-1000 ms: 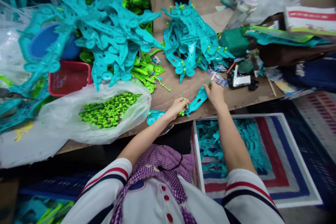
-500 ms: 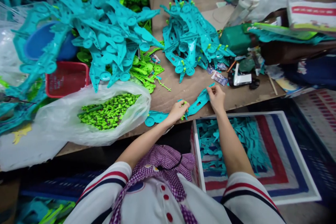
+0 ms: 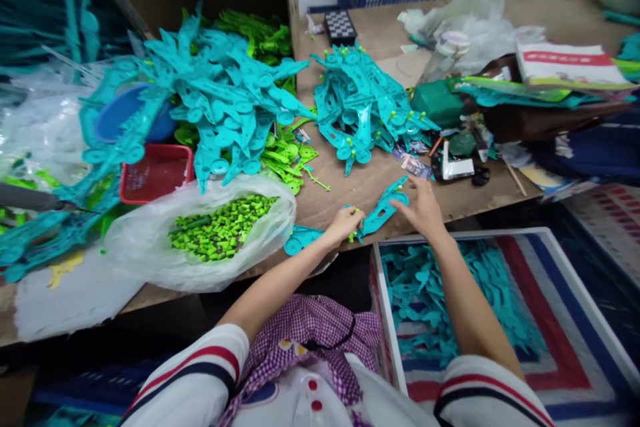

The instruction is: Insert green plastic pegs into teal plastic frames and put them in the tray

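A long teal plastic part [image 3: 381, 212] lies at the table's front edge. Its left end with round discs [image 3: 300, 239] shows beyond my left wrist. My left hand [image 3: 344, 223] is closed over the part's middle, small green plastic pegs [image 3: 356, 213] showing at its fingertips. Fingers apart, my right hand [image 3: 424, 208] is at the part's right end. The thumb is close to the teal surface; whether it touches, I cannot tell. To the left, an open clear plastic bag [image 3: 145, 267] contains many small green pegs [image 3: 220, 227].
Teal parts are heaped at the left [image 3: 225, 93] and in a stack [image 3: 360, 107] at the back. A red tray [image 3: 157, 177] stands beside the bag. Below the table edge on the right sits a white-rimmed bin [image 3: 555, 243] of teal parts. A green container [image 3: 436, 105] stands back right.
My right hand has let go of the teal part's right tip and spread its fingers. My left hand stays at the part's middle. The camera view has tilted up slightly.
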{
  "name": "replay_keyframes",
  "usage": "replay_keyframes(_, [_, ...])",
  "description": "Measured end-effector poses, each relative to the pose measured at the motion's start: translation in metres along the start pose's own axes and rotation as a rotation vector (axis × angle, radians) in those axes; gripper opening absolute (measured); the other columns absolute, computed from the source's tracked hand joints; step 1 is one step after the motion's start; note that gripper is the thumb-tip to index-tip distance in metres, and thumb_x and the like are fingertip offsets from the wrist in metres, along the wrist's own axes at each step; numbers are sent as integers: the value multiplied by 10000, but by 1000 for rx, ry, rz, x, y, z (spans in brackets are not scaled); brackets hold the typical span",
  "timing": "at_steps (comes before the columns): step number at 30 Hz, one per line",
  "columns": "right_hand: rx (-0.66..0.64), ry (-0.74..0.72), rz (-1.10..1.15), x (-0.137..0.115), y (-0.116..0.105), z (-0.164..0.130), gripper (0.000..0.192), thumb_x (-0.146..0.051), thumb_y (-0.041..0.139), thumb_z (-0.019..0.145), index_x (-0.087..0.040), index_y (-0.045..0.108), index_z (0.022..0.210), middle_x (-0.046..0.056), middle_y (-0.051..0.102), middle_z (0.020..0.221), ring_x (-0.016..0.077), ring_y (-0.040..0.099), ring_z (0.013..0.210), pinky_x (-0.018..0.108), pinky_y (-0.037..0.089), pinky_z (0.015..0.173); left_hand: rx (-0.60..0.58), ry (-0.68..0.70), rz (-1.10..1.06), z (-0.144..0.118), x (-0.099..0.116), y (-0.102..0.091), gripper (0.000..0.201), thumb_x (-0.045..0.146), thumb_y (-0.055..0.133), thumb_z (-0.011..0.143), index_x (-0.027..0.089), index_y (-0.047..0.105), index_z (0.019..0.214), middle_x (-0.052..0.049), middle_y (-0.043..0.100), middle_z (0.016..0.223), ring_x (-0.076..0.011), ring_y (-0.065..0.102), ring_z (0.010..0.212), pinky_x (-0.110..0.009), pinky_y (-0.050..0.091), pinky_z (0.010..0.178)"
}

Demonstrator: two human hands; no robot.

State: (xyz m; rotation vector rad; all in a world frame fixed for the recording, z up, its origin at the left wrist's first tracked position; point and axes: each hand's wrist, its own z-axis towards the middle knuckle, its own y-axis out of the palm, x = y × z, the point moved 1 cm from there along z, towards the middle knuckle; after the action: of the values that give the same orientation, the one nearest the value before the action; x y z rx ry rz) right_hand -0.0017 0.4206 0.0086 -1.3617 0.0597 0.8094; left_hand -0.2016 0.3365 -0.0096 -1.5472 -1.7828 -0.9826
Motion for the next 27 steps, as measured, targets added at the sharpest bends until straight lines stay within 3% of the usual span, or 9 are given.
replay_keyframes(2, [-202,-191,-98,-17,-8,-16,739,-633,614,802,-260,427,1412,143,450,1464,325,445,1318,484,381,1040,-50,-45,-83,-5,10,-5,153,178,514,833,151,547,687,44,514,545,-35,377,402,-160,258,410])
replay_keyframes(4, [-395,-291,-168,-31,-3,-30,644,-562,576,860,-322,411,1434,92,420,1506,316,374,1385,507,340,1067,-150,-111,-279,-14,23,-15,149,210,498,863,152,546,735,49,498,566,-30,344,369,-156,218,371])
replay_keyframes(7, [-461,-316,-217,-38,15,-40,535,-443,511,921,-326,422,1435,78,462,1477,290,402,1368,491,362,1040,-373,-254,-740,-40,44,-36,159,212,450,904,149,522,776,54,448,590,-18,299,349,-135,153,334])
replay_keyframes(10, [-399,-319,-212,-33,22,-42,496,-430,541,905,-308,496,1383,91,539,1385,301,444,1307,477,381,1014,-463,-335,-1042,-77,55,-60,159,186,415,928,135,515,815,41,447,629,-12,334,370,-110,146,331])
replay_keyframes(12, [-359,-304,-178,-26,12,-45,464,-466,551,892,-313,549,1330,94,580,1318,315,472,1254,489,386,1003,-462,-399,-1153,-103,51,-74,142,181,416,934,134,507,836,37,452,643,-14,358,383,-103,151,332])
replay_keyframes(17, [-269,-140,-54,-2,-55,-66,468,-605,600,806,-393,610,1223,89,621,1211,352,542,1153,556,399,986,-420,-544,-1262,-156,15,-98,114,201,444,933,150,501,849,33,431,649,-14,340,393,-98,141,333])
replay_keyframes(21, [-183,-1,-12,12,-107,-70,498,-671,669,693,-457,636,1142,86,627,1168,396,554,1146,603,407,975,-391,-608,-1281,-175,-12,-108,118,205,450,928,145,504,842,29,416,663,-12,324,405,-98,142,347])
replay_keyframes(24, [-41,44,37,16,-122,-39,478,-709,654,669,-499,636,1097,105,641,1115,379,569,1116,555,449,925,-374,-614,-1290,-177,-23,-111,134,209,449,928,137,499,827,33,407,663,-6,305,400,-96,126,350])
replay_keyframes(27, [156,30,-6,8,-104,32,464,-731,614,699,-428,657,1049,115,656,1058,367,571,1090,571,405,971,-347,-593,-1282,-175,-32,-113,129,206,468,919,127,502,823,35,417,665,0,300,396,-92,128,351])
